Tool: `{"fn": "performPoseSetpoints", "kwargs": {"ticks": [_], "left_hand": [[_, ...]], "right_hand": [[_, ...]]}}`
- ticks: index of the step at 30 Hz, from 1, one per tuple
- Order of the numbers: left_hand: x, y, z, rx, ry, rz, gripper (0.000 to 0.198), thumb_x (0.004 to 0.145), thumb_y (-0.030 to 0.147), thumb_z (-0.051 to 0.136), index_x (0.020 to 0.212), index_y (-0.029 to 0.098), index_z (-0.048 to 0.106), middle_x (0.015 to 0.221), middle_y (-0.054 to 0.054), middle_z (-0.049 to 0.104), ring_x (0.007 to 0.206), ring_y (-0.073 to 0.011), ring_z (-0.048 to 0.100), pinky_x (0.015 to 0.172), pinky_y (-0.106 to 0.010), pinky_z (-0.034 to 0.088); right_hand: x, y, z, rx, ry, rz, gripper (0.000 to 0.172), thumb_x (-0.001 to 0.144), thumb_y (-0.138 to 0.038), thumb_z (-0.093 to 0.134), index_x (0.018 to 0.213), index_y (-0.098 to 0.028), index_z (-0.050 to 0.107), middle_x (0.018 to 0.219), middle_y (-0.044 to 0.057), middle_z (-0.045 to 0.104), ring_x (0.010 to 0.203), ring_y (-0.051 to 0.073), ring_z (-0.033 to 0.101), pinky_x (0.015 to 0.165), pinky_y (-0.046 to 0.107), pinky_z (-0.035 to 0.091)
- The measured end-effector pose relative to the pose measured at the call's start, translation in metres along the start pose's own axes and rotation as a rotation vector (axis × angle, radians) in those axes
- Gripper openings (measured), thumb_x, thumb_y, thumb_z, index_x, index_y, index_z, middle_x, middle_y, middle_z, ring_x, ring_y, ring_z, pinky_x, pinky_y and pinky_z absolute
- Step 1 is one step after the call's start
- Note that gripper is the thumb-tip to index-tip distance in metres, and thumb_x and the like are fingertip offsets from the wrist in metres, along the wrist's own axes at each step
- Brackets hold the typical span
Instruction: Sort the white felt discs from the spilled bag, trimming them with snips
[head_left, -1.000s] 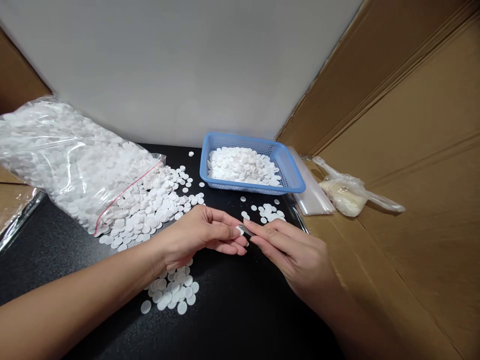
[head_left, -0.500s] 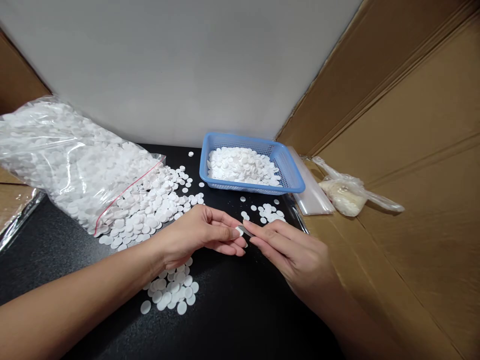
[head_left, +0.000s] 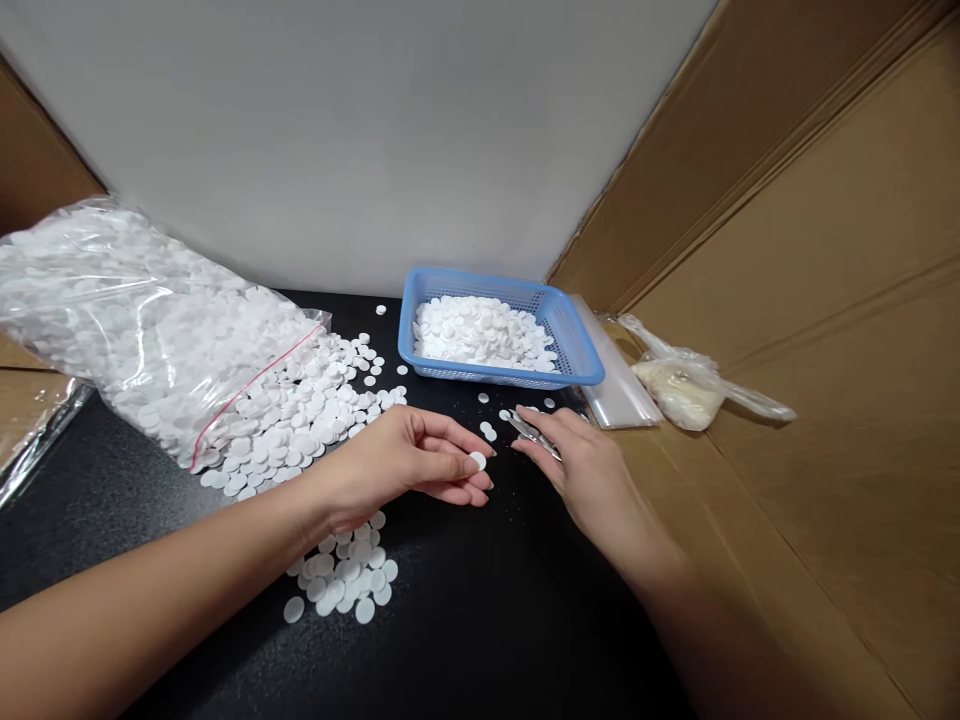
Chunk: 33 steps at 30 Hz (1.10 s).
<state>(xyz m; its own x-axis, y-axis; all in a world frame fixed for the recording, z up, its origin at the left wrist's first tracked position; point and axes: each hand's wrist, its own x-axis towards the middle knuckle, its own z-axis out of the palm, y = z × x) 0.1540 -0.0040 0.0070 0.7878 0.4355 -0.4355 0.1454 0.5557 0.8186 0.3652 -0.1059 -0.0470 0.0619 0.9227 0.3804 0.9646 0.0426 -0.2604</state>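
Observation:
My left hand [head_left: 442,462] pinches a small white disc [head_left: 478,461] between thumb and fingertips over the black table. To its right, my right hand [head_left: 574,455] holds a small silver metal tool [head_left: 535,436], whose tip points left, apart from the disc. Just behind the tool lie several loose white discs [head_left: 487,431]. A blue basket [head_left: 502,375] behind both hands holds a heap of white discs [head_left: 484,332]. Left of my left hand, many discs [head_left: 300,415] spill from a clear bag [head_left: 150,320] with a red seal line. A smaller group of discs [head_left: 349,580] lies below my left wrist.
Flat clear plastic bags [head_left: 619,385] lie right of the basket. Beyond them a knotted clear bag [head_left: 684,390] with pale contents rests on cardboard [head_left: 810,370]. A grey-white wall [head_left: 390,140] stands behind the black table [head_left: 465,620].
My right hand has moved right and slightly up with the metal tool, away from the disc. My left hand stays nearly in place, and its disc now shows more fully.

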Motion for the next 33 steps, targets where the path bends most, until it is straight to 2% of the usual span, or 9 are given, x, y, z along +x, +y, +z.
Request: {"fn": "performPoseSetpoints", "kwargs": {"ticks": [5, 8, 11, 15, 19, 25, 28, 30, 33], "left_hand": [[-0.008, 0.003, 0.006, 0.114, -0.009, 0.111, 0.018, 0.075, 0.023, 0.082, 0.086, 0.010, 0.075, 0.075, -0.006, 0.076, 0.074, -0.0146, 0.074, 0.072, -0.023, 0.059], [-0.012, 0.004, 0.012, 0.159, 0.007, 0.172, 0.021, 0.074, 0.030, 0.082, 0.083, 0.012, 0.074, 0.075, -0.005, 0.074, 0.074, -0.0155, 0.072, 0.072, -0.025, 0.058], [-0.015, -0.003, 0.020, 0.174, 0.096, 0.254, 0.024, 0.073, 0.035, 0.083, 0.078, 0.013, 0.073, 0.067, -0.002, 0.069, 0.066, -0.0135, 0.067, 0.066, -0.024, 0.055], [-0.023, -0.025, 0.031, 0.064, 0.218, 0.389, 0.023, 0.072, 0.035, 0.080, 0.073, 0.014, 0.070, 0.060, 0.002, 0.061, 0.055, -0.0085, 0.054, 0.053, -0.020, 0.042], [-0.049, -0.047, 0.032, -0.073, 0.244, 0.343, 0.028, 0.068, 0.037, 0.082, 0.071, 0.014, 0.067, 0.056, 0.003, 0.059, 0.052, -0.0084, 0.052, 0.052, -0.019, 0.039], [-0.102, -0.084, 0.019, -0.133, 0.361, 0.233, 0.026, 0.068, 0.035, 0.081, 0.069, 0.015, 0.064, 0.054, 0.003, 0.059, 0.051, -0.0091, 0.054, 0.054, -0.020, 0.039], [-0.122, -0.095, 0.006, -0.113, 0.409, 0.247, 0.027, 0.073, 0.038, 0.078, 0.071, 0.016, 0.064, 0.057, 0.004, 0.058, 0.052, -0.0097, 0.054, 0.055, -0.021, 0.040], [-0.135, -0.096, -0.008, -0.017, 0.451, 0.280, 0.026, 0.077, 0.039, 0.075, 0.071, 0.016, 0.064, 0.063, 0.003, 0.059, 0.056, -0.0103, 0.054, 0.058, -0.022, 0.041], [-0.154, -0.092, -0.034, 0.335, 0.518, 0.324, 0.027, 0.086, 0.040, 0.065, 0.070, 0.017, 0.067, 0.068, 0.001, 0.059, 0.064, -0.0123, 0.054, 0.064, -0.023, 0.041]], "right_hand": [[0.003, 0.007, 0.013, -0.124, -0.092, 0.072, 0.027, 0.098, -0.027, 0.051, 0.115, -0.016, 0.069, 0.093, 0.010, 0.062, 0.075, 0.023, 0.062, 0.065, 0.035, 0.051], [0.006, -0.001, 0.005, -0.117, -0.003, 0.056, 0.025, 0.097, -0.033, 0.053, 0.101, -0.018, 0.072, 0.087, 0.011, 0.064, 0.081, 0.027, 0.061, 0.072, 0.040, 0.048], [0.008, -0.022, -0.011, 0.249, 0.071, 0.038, 0.031, 0.099, -0.040, 0.051, 0.086, -0.020, 0.070, 0.080, 0.008, 0.066, 0.079, 0.024, 0.061, 0.073, 0.037, 0.046], [-0.001, -0.061, -0.021, 0.916, -0.149, 0.105, 0.030, 0.091, -0.047, 0.064, 0.079, -0.020, 0.067, 0.075, 0.002, 0.068, 0.072, 0.019, 0.064, 0.068, 0.030, 0.051], [-0.017, -0.088, -0.015, 1.155, -0.278, 0.128, 0.032, 0.090, -0.045, 0.067, 0.070, -0.019, 0.065, 0.074, 0.003, 0.068, 0.074, 0.019, 0.066, 0.070, 0.030, 0.052], [-0.023, -0.119, -0.008, 1.157, -0.544, 0.150, 0.024, 0.086, -0.040, 0.070, 0.077, -0.018, 0.066, 0.071, 0.000, 0.065, 0.068, 0.016, 0.059, 0.064, 0.027, 0.048], [-0.017, -0.135, -0.006, 1.067, -0.679, 0.043, 0.019, 0.088, -0.030, 0.068, 0.074, -0.018, 0.064, 0.069, -0.002, 0.062, 0.067, 0.014, 0.057, 0.064, 0.026, 0.046], [-0.009, -0.142, 0.000, 0.941, -0.675, -0.064, 0.015, 0.088, -0.021, 0.067, 0.073, -0.019, 0.064, 0.074, -0.001, 0.061, 0.070, 0.014, 0.057, 0.066, 0.026, 0.046], [0.004, -0.142, 0.015, 0.742, -0.576, -0.201, 0.014, 0.086, -0.015, 0.068, 0.073, -0.020, 0.065, 0.082, 0.001, 0.059, 0.079, 0.017, 0.059, 0.070, 0.028, 0.048]]}}
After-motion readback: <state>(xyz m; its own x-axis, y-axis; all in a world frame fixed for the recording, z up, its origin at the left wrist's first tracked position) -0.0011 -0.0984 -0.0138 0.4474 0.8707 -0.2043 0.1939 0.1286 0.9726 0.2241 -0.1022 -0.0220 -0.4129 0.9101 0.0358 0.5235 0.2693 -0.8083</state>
